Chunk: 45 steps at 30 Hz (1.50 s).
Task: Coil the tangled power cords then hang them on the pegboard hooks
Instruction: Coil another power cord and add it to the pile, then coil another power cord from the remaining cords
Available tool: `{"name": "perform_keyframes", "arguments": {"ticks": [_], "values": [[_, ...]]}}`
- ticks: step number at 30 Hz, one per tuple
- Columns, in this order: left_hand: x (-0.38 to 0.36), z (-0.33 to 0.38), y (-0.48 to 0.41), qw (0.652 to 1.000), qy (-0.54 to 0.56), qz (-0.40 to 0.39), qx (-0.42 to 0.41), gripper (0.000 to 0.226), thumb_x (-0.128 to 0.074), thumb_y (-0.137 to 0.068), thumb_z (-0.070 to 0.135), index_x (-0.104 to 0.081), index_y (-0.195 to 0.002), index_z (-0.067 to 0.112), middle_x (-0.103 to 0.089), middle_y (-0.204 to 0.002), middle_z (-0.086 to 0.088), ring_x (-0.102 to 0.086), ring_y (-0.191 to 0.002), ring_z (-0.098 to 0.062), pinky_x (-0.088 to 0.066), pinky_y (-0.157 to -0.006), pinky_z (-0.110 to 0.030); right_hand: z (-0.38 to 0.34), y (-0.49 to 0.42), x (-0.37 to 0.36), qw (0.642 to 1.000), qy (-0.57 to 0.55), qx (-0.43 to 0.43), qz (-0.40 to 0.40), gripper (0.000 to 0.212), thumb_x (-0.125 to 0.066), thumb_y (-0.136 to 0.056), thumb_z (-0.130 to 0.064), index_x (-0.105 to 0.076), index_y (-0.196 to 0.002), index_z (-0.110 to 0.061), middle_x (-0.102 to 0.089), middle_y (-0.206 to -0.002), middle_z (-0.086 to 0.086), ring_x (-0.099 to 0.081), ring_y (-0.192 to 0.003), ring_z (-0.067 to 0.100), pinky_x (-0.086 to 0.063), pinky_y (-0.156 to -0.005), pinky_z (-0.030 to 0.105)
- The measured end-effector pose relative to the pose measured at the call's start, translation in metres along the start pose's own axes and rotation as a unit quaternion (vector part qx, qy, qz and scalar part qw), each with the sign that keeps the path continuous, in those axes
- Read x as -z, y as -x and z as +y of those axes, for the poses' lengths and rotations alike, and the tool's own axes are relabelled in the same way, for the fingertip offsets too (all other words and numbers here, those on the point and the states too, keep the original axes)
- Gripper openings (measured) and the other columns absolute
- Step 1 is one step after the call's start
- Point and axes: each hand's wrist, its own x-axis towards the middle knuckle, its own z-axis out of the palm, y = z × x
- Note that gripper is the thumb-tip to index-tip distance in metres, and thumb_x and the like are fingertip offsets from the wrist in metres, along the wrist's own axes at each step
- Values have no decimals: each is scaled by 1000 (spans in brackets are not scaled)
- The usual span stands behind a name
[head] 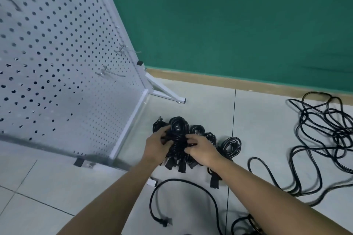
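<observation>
A bundle of coiled black power cords point(178, 129) lies on the tiled floor beside the white pegboard point(57, 63). My left hand point(156, 145) grips the bundle's left side, and my right hand point(200, 149) grips its right side, fingers curled into the cords. Plug ends hang below my hands. A further small coil point(232, 144) sits just right of my right hand. Metal hooks point(110, 72) stick out of the pegboard's lower right area, with another hook point(124, 48) above; both are bare.
A loose tangle of black cord point(328, 135) spreads over the floor at the right. Another loose cord with a plug point(162, 221) loops near my forearms. The pegboard's white foot point(168, 95) juts toward the green wall point(229, 25).
</observation>
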Motion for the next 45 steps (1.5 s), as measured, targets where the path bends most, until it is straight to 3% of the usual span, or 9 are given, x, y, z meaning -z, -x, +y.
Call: {"name": "perform_keyframes", "arguments": {"ticks": [8,14,19,26,31,36,39,43,45], "values": [[-3,34,17,995,-46,27,-88,46,-68,-92,18,-60,-137,23,-53,-131,2,-56,-119,-14,-45,-109,-29,14,38,31,997,46,39,52,53,-61,-96,-7,-52,-147,-20,-63,-124,1,-63,-91,9,-47,-63,4],[-41,67,57,973,-74,-92,-196,47,-73,-89,12,-63,-135,18,-53,-124,3,-56,-116,-12,-39,-108,-18,53,108,68,990,84,55,104,48,-61,-94,-1,-60,-138,-19,-66,-116,4,-62,-92,18,-45,-67,3],[-85,86,99,950,-88,-179,-240,46,-73,-90,16,-64,-134,22,-56,-123,3,-58,-110,-10,-47,-102,-25,102,165,90,981,129,41,137,51,-58,-91,5,-61,-137,-16,-67,-109,2,-64,-91,19,-43,-68,3],[-135,75,147,924,-137,-300,-194,33,-68,-95,23,-66,-128,24,-68,-107,2,-66,-98,-15,-54,-91,-29,163,221,90,972,145,-12,186,44,-59,-95,-4,-60,-137,-17,-65,-113,-1,-62,-96,17,-48,-73,16],[-165,38,169,904,-196,-347,-154,54,-70,-94,26,-52,-145,26,-59,-132,-6,-57,-119,-22,-48,-105,-37,202,244,76,951,149,-97,254,13,-67,-90,-14,-59,-100,-13,-66,-90,4,-62,-77,19,-51,-66,30],[-188,25,183,918,-142,-342,-141,67,-69,-93,20,-42,-153,35,-23,-163,-1,-46,-138,-23,-40,-114,-36,229,252,41,956,164,-200,142,40,-69,-92,-41,-54,-68,-12,-57,-69,2,-59,-70,21,-41,-53,25],[-193,32,180,905,-159,-362,-159,68,-63,-95,13,-39,-155,36,-7,-170,10,-45,-140,-22,-41,-111,-30,241,251,17,964,122,-201,122,35,-72,-90,-47,-63,-99,-14,-67,-93,5,-66,-86,22,-52,-69,28],[-193,45,171,912,-144,-339,-180,50,-59,-97,6,-56,-144,23,-48,-150,-4,-48,-136,-21,-34,-109,-21,246,251,-2,966,88,-204,135,46,-74,-91,-34,-49,-124,-15,-65,-110,10,-67,-100,29,-56,-83,35],[-192,49,168,929,-103,-302,-188,38,-60,-98,4,-69,-130,24,-61,-129,-5,-60,-120,-18,-44,-101,-21,249,251,-5,964,90,-208,139,44,-72,-93,-25,-46,-127,-17,-62,-111,11,-66,-99,31,-55,-82,34]]}}
